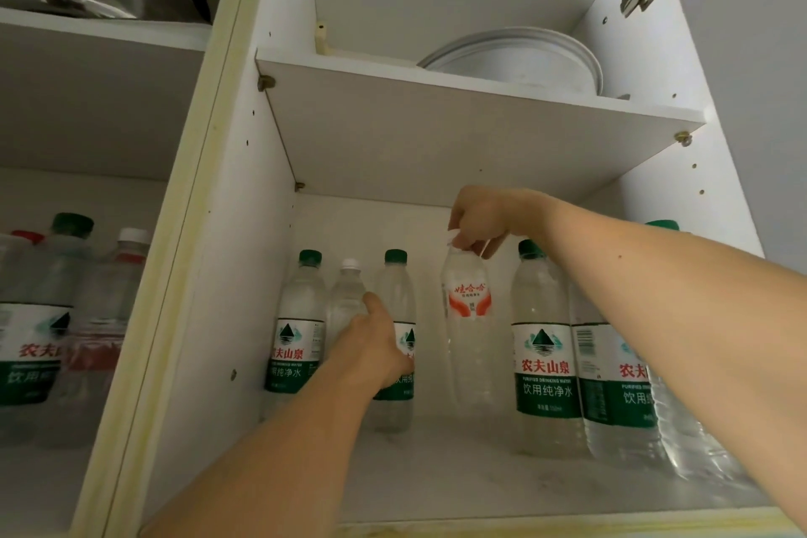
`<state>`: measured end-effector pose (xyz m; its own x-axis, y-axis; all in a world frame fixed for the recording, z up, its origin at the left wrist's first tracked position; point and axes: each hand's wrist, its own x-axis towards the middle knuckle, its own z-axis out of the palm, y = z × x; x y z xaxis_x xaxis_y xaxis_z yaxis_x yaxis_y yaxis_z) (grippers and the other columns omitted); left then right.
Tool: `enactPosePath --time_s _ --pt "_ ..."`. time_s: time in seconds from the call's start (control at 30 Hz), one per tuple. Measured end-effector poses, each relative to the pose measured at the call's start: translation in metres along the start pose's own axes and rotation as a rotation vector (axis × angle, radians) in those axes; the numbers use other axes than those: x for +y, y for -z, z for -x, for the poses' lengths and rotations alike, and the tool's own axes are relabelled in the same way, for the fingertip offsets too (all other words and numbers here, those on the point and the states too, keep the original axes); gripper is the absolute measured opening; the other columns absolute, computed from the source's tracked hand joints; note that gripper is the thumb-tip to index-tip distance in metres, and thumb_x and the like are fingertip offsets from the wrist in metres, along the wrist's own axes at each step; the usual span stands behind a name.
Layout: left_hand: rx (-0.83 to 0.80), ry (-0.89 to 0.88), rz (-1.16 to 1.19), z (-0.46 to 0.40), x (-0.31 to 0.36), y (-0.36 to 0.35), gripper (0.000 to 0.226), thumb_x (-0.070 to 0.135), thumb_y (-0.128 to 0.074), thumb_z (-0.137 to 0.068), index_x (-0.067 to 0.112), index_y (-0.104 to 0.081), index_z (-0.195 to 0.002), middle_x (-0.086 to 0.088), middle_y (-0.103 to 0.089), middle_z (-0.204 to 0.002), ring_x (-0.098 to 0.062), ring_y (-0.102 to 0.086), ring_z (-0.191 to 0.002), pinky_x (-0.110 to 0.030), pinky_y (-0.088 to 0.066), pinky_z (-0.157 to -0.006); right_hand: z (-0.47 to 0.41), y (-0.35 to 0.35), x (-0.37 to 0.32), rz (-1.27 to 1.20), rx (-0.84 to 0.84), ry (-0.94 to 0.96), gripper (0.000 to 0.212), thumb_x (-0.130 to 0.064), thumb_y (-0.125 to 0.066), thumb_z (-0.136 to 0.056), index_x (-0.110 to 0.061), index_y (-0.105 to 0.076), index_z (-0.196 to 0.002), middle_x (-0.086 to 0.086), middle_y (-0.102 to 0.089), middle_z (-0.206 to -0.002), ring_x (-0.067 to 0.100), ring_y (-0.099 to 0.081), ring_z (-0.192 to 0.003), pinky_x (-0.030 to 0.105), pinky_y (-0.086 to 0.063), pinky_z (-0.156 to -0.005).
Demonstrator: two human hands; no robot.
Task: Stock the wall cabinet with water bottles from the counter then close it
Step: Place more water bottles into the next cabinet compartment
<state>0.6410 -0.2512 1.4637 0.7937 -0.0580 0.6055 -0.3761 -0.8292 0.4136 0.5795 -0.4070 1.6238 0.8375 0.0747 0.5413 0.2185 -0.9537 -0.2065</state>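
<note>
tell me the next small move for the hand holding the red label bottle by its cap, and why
Probably lower it and let go: the right hand pinches the red-label bottle by its top, over a free gap on the lower shelf between two green-label bottles.

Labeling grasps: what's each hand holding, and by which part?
Right hand: fingers pinch the red-label bottle by its cap and neck. Left hand: on the white-capped bottle at mid-body; whether it grips cannot be told.
</note>
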Motion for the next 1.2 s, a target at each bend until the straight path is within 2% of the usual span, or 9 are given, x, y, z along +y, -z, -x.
enactPosePath --time_s 0.2,0.37,0.47,0.57,0.67,0.77,0.83,0.9,1.2 --pt "0.08 0.004 -0.138 0.0 -0.005 0.0 0.106 0.048 -0.083 -0.076 0.017 -0.013 -0.148 -0.012 -0.052 -0.125 -0.025 -0.056 -0.096 -0.035 -0.046 -0.071 -0.001 -0.031 -0.007 -0.137 0.0 -0.025 0.031 -0.003 -0.058 -0.1 0.008 -0.057 -0.129 0.024 -0.071 -0.109 0.033 -0.074 -0.093 0.05 -0.063 -0.077" --pt "0.087 0.022 -0.128 -0.004 -0.008 -0.004 0.097 0.047 -0.082 -0.078 0.016 -0.015 -0.141 -0.013 -0.056 -0.117 -0.024 -0.057 -0.087 -0.038 -0.052 -0.068 -0.01 -0.063 -0.006 -0.192 0.137 -0.041 0.031 -0.006 -0.059 -0.1 0.004 -0.057 -0.129 0.023 -0.068 -0.116 0.037 -0.071 -0.096 0.05 -0.063 -0.076" --pt "0.055 0.014 -0.075 -0.003 -0.01 -0.002 0.117 0.044 -0.084 -0.077 0.019 0.001 -0.152 -0.012 -0.057 -0.115 -0.025 -0.061 -0.09 -0.039 -0.057 -0.071 -0.011 -0.074 0.002 -0.239 0.217 -0.045 0.032 -0.009 -0.059 -0.1 0.004 -0.059 -0.129 0.022 -0.066 -0.121 0.038 -0.068 -0.103 0.049 -0.062 -0.084" --pt "0.049 -0.014 -0.035 0.0 -0.013 0.001 0.116 0.043 -0.085 -0.077 0.02 -0.001 -0.152 -0.007 -0.053 -0.103 -0.025 -0.062 -0.086 -0.043 -0.061 -0.072 -0.006 -0.08 0.008 -0.277 0.229 -0.032 0.047 -0.009 -0.06 -0.098 -0.002 -0.049 -0.144 0.019 -0.059 -0.136 0.035 -0.06 -0.118 0.04 -0.057 -0.093" --pt "0.051 -0.046 -0.051 0.004 -0.015 0.004 0.113 0.042 -0.086 -0.076 0.024 -0.003 -0.15 -0.009 -0.059 -0.109 -0.026 -0.064 -0.086 -0.046 -0.061 -0.073 0.007 -0.086 0.011 -0.307 0.13 0.004 0.081 -0.009 -0.07 -0.092 -0.013 -0.024 -0.159 0.018 -0.05 -0.143 0.032 -0.06 -0.112 0.031 -0.053 -0.07" --pt "0.093 -0.125 -0.111 0.005 -0.018 0.007 0.115 0.042 -0.089 -0.072 0.028 -0.004 -0.148 -0.011 -0.057 -0.118 -0.029 -0.064 -0.094 -0.046 -0.058 -0.077 0.023 -0.101 0.011 -0.115 0.016 0.061 0.118 -0.008 -0.08 -0.083 -0.027 0.006 -0.161 0.021 -0.03 -0.158 0.037 -0.058 -0.122 0.042 -0.057 -0.091" --pt "0.106 -0.196 -0.19 0.006 -0.02 0.009 0.125 0.041 -0.09 -0.068 0.028 0.001 -0.152 -0.012 -0.052 -0.127 -0.032 -0.06 -0.108 -0.048 -0.056 -0.086 0.033 -0.115 0.012 0.079 -0.023 0.093 0.129 -0.002 -0.079 -0.082 -0.035 0.02 -0.158 0.019 0.014 -0.167 0.042 -0.047 -0.136 0.047 -0.048 -0.106" --pt "0.102 -0.239 -0.278 0.006 -0.022 0.011 0.133 0.042 -0.091 -0.066 0.025 0.007 -0.155 -0.012 -0.049 -0.133 -0.033 -0.053 -0.12 -0.05 -0.054 -0.091 0.041 -0.124 0.018 0.22 -0.039 0.14 0.137 -0.001 -0.082 -0.079 -0.041 0.025 -0.154 0.014 0.039 -0.159 0.042 -0.048 -0.135 0.048 -0.049 -0.106" --pt "0.136 -0.336 -0.64 0.003 -0.019 0.01 0.149 0.066 -0.085 -0.059 0.011 0.014 -0.157 -0.018 -0.037 -0.149 -0.034 -0.036 -0.138 -0.047 -0.039 -0.109 0.052 -0.138 0.031 0.547 0.1 0.213 0.142 -0.022 -0.092 -0.07 -0.024 0.019 -0.158 0.022 0.035 -0.159 0.043 -0.034 -0.144 0.055 -0.055 -0.095"
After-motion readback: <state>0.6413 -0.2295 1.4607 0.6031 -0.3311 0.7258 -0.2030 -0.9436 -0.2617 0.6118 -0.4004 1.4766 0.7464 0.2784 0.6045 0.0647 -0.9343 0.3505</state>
